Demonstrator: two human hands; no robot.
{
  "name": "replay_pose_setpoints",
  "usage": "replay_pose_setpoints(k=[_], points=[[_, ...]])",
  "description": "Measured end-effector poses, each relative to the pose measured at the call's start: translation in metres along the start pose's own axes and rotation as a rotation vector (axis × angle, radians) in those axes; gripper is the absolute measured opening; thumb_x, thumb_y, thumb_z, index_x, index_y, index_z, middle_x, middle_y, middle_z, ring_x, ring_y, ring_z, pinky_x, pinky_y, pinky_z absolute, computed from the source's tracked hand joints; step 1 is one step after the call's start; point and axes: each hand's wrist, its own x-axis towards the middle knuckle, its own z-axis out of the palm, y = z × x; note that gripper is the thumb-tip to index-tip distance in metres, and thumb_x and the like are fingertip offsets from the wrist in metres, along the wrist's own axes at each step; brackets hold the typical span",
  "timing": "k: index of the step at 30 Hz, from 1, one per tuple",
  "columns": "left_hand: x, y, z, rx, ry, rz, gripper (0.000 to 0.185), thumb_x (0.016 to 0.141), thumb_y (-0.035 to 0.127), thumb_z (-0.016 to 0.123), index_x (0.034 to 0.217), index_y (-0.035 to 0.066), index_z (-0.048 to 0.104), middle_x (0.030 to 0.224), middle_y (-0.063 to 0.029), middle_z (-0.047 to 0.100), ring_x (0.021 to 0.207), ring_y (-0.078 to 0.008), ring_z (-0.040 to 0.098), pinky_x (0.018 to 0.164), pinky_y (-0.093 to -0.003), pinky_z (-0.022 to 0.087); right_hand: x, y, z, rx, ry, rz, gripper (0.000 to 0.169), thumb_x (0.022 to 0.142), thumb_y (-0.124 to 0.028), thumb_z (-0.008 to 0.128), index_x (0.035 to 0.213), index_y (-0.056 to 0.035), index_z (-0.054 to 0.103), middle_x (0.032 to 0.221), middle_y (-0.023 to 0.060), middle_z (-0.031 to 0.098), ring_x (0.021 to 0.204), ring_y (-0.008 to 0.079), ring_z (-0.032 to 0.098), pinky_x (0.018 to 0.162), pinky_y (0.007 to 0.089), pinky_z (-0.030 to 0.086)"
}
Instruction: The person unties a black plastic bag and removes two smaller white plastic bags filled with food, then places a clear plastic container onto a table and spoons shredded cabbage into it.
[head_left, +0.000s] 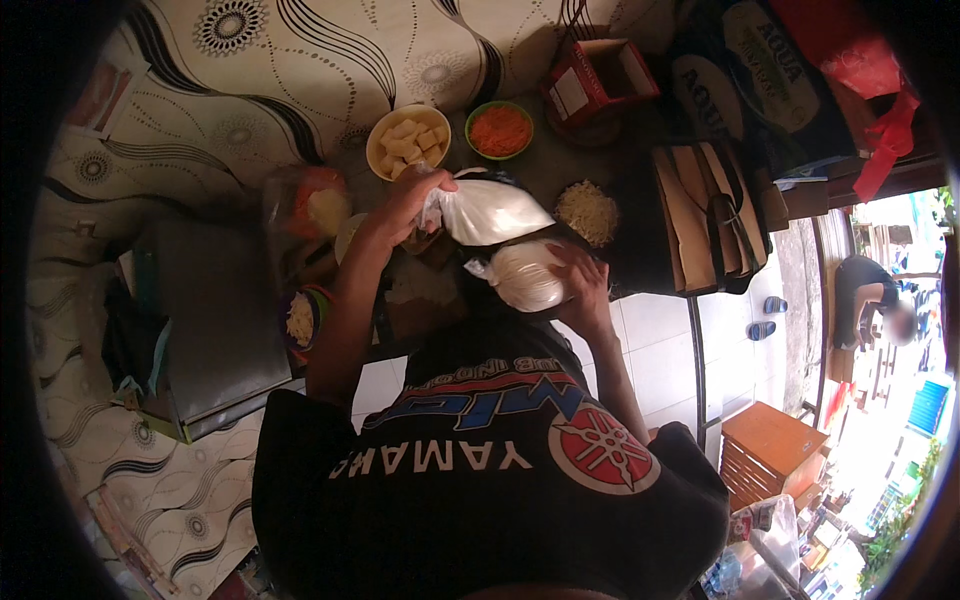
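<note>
My left hand (424, 196) grips the gathered top of a clear plastic bag of white powder (491, 212). Just below it, my right hand (583, 279) holds the side of a second knotted bag of pale contents (527, 276). Dark plastic lies around and between the two bags. Behind my left hand stands a cream bowl of pale yellow chunks (409, 140). To its right is a green bowl of shredded orange food (499, 131), which looks like grated carrot. A heap of pale shreds (587, 213) lies right of the bags.
At the left are a dark-topped box or cabinet (217, 322) and a bowl of pale shreds (301, 319). An open red carton (600, 82) stands at the back. Folded cardboard in a black bag (701, 217) is at the right. Another person (862, 300) bends over outside, far right.
</note>
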Motion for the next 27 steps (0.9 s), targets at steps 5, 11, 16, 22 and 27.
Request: replay_pose_setpoints(k=[5, 11, 16, 22, 27], points=[[-0.051, 0.032, 0.058, -0.245, 0.101, 0.215, 0.021, 0.085, 0.026, 0.061, 0.089, 0.005, 0.061, 0.081, -0.0061, 0.059, 0.057, -0.0118, 0.055, 0.038, -0.0231, 0.037, 0.0, -0.008, 0.046, -0.299, -0.009, -0.04, 0.038, 0.072, -0.012, 0.067, 0.109, -0.0181, 0.065, 0.135, 0.0057, 0.056, 0.125, 0.0301, 0.049, 0.096, 0.0502, 0.035], [-0.115, 0.087, -0.004, -0.54, 0.081, 0.59, 0.029, 0.087, 0.028, 0.056, 0.095, 0.001, 0.063, 0.079, -0.0095, 0.065, 0.051, -0.0151, 0.057, 0.032, -0.0226, 0.039, 0.017, -0.012, 0.076, -0.328, 0.02, -0.03, 0.045, 0.071, -0.01, 0.062, 0.116, -0.0154, 0.06, 0.143, 0.0047, 0.048, 0.132, 0.0316, 0.042, 0.098, 0.0525, 0.034], [-0.154, 0.116, 0.03, -0.56, 0.404, 0.38, 0.029, 0.09, 0.032, 0.059, 0.097, 0.004, 0.063, 0.075, -0.0065, 0.063, 0.049, -0.0144, 0.056, 0.03, -0.0231, 0.036, 0.041, 0.007, 0.109, -0.357, -0.061, -0.094, 0.044, 0.075, -0.014, 0.064, 0.118, -0.0124, 0.059, 0.147, 0.0097, 0.042, 0.136, 0.0331, 0.036, 0.104, 0.053, 0.032], [-0.146, 0.066, 0.006, -0.615, 0.191, 0.234, 0.024, 0.094, 0.034, 0.057, 0.092, 0.01, 0.061, 0.074, -0.0016, 0.058, 0.051, -0.0123, 0.051, 0.039, -0.0268, 0.038, 0.039, -0.031, 0.08, -0.17, -0.207, -0.185, 0.059, 0.076, -0.039, 0.076, 0.123, -0.0077, 0.057, 0.145, 0.0158, 0.042, 0.136, 0.0378, 0.035, 0.104, 0.0535, 0.036], [-0.154, 0.039, -0.005, -0.601, 0.115, 0.284, 0.025, 0.094, 0.035, 0.057, 0.091, 0.01, 0.06, 0.074, -0.0009, 0.058, 0.054, -0.0119, 0.053, 0.04, -0.0262, 0.035, -0.016, -0.04, 0.069, -0.193, -0.466, 0.06, 0.055, 0.072, -0.035, 0.078, 0.119, -0.0104, 0.06, 0.117, 0.0155, 0.058, 0.11, 0.0346, 0.057, 0.092, 0.0468, 0.047]])
